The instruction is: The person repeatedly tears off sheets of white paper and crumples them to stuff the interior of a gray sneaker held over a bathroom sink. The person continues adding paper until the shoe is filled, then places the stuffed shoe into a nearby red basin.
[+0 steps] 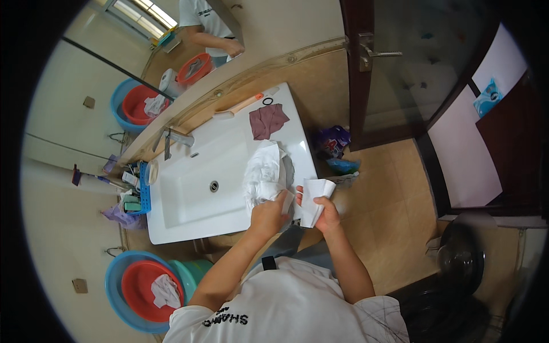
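Observation:
My left hand point(269, 211) grips a bunched white cloth point(264, 171) that hangs over the right rim of a white sink point(189, 194). My right hand point(325, 212) holds another white piece of cloth point(313, 194) just off the sink's right edge. Both hands are close together, nearly touching. A maroon cloth point(267, 120) lies flat on the sink's far right corner.
A chrome tap point(171, 140) and a blue basket of toiletries point(137, 188) stand at the sink's left. A red basin inside a blue one point(140, 288) holds a white cloth on the floor. Blue and purple bags point(334, 148) lie by a dark door point(366, 74). A mirror hangs behind.

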`<state>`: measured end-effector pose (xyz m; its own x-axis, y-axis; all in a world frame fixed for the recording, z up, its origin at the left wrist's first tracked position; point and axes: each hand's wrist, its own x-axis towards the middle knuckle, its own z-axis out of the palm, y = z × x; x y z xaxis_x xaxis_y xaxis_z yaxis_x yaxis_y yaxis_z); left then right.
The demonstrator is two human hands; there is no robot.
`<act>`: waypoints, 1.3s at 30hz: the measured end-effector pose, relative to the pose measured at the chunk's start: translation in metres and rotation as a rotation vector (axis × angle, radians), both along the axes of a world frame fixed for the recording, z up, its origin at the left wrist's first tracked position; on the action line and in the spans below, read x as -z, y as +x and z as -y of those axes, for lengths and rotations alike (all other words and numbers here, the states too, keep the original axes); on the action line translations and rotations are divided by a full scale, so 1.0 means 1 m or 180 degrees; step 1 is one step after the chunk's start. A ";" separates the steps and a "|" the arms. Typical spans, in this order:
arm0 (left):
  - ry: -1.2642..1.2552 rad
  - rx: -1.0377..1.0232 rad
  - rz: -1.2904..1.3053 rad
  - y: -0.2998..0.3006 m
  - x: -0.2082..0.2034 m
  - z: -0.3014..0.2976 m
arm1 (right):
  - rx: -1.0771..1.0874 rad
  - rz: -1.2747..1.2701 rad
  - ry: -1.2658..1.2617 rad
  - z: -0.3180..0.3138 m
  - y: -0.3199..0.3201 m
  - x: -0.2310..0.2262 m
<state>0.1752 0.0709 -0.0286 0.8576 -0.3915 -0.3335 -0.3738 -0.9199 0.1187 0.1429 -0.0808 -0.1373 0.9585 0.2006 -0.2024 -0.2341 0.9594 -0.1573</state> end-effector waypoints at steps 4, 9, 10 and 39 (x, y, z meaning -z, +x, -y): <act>0.0252 0.0058 0.0155 -0.007 -0.014 0.006 | -0.0061 -0.0115 -0.0170 0.013 -0.005 -0.007; 0.0072 0.0561 0.1032 -0.030 -0.011 -0.013 | -0.0158 -0.0130 -0.0335 0.025 -0.007 -0.009; -0.0029 0.0561 0.1019 -0.029 -0.006 -0.015 | -0.0155 -0.0130 -0.0339 0.026 -0.008 -0.008; -0.0727 -0.0088 0.0856 -0.024 0.013 -0.016 | 0.0326 0.1111 -0.3945 0.017 0.233 -0.042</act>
<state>0.1511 0.0867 -0.0414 0.9141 -0.4055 -0.0009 -0.3951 -0.8911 0.2234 0.3756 -0.0979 -0.0955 0.9978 -0.0170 0.0634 0.0651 0.1415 -0.9878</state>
